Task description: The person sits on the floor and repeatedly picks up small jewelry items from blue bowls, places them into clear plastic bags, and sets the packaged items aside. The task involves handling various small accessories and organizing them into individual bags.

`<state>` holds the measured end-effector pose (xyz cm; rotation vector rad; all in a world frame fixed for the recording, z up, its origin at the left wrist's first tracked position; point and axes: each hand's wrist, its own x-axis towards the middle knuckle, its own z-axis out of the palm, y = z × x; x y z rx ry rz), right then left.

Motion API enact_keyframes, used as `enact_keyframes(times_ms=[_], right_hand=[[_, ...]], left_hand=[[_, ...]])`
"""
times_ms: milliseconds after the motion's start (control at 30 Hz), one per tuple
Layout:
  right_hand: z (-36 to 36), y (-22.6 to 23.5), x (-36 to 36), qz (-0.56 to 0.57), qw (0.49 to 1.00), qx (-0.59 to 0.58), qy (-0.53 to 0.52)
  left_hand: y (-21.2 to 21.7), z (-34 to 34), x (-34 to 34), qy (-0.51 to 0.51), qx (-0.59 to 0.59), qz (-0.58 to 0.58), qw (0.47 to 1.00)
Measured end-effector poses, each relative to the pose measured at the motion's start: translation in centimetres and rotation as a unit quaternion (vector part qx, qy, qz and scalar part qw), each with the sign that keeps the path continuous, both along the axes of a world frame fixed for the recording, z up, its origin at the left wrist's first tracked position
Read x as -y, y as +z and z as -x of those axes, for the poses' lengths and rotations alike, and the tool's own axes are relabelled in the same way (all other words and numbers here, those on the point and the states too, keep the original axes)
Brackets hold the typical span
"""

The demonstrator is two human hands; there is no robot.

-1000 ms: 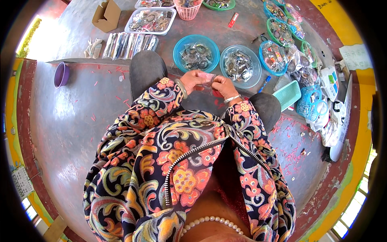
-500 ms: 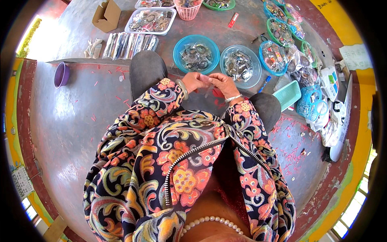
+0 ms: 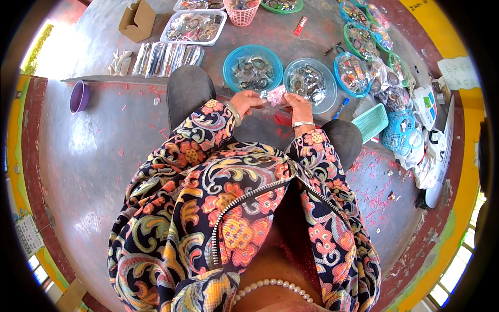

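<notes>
Two hands, one small pink packet between them.

Your left hand and right hand pinch the pink packet at its ends, fingers pressed together on it, just near of the two blue bowls of dark trinkets. You look mid-way through handling it; what is inside is too small to tell, so keep your grip even.

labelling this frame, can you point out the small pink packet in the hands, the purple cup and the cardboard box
pink packet (image 3: 275, 96), head view, on its pink middle between the two hands
purple cup (image 3: 79, 96), head view, on its side wall
cardboard box (image 3: 138, 22), head view, on its front face
</notes>
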<state>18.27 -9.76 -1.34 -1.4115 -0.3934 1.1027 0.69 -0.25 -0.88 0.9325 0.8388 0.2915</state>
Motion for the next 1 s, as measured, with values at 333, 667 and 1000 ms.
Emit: enact_keyframes(times_ms=[333,667,1000], right_hand=[[0.4,1.6,-0.2,0.034,0.997,-0.044,0.049],[0.7,1.5,0.0,-0.006,0.999,-0.019,0.045],[1.0,0.6,0.0,0.001,0.98,-0.197,-0.014]], left_hand=[[-0.2,-0.1,-0.2,0.063,0.08,0.07,0.992],[-0.1,-0.2,0.0,0.053,0.042,0.071,0.995],[-0.2,-0.3,1.5,-0.017,0.078,0.125,0.989]])
